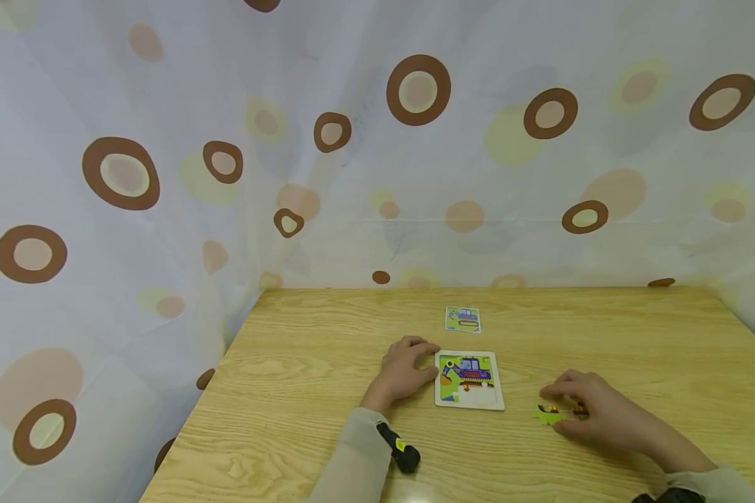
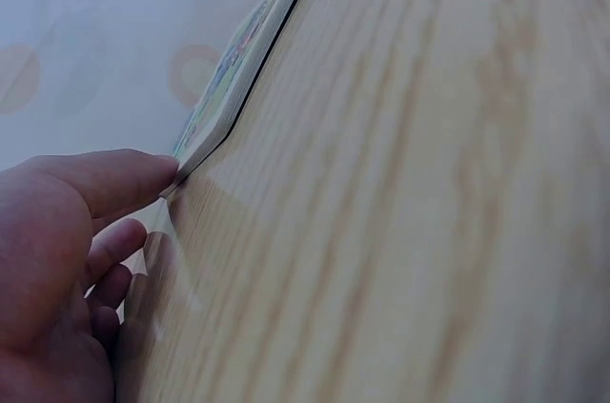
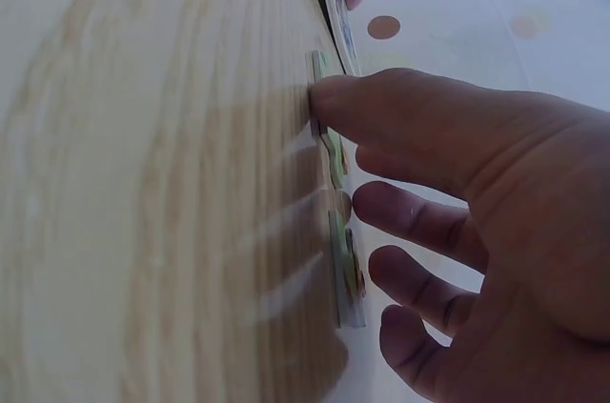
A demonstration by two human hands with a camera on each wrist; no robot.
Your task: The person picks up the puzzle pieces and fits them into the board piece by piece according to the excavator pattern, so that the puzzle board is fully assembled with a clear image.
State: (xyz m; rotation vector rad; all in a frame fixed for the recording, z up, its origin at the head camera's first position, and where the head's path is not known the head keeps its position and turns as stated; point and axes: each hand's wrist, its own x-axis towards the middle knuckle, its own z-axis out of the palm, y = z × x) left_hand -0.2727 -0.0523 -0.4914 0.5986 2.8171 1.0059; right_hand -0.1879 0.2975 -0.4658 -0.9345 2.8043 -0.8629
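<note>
A square jigsaw board (image 1: 480, 400) with a purple digger picture lies flat on the table; part of its lower area shows bare white. My left hand (image 1: 405, 370) rests at the board's left side, thumb and fingertip touching its edge. Over to the right, my right hand (image 1: 604, 416) arches low over loose green jigsaw pieces (image 1: 546, 417). In the right wrist view the thumb (image 3: 400, 112) touches one piece (image 3: 335, 163), while other fingers hang loosely bent beside further pieces (image 3: 343, 270). The index fingertip is mostly hidden behind the thumb there.
A small picture card (image 1: 463, 319) with a similar digger lies behind the board. The wooden table (image 1: 277, 391) reaches back to a spotted curtain (image 1: 352, 175), which also hangs along the left side. Black straps (image 1: 403, 450) sit on the wrists.
</note>
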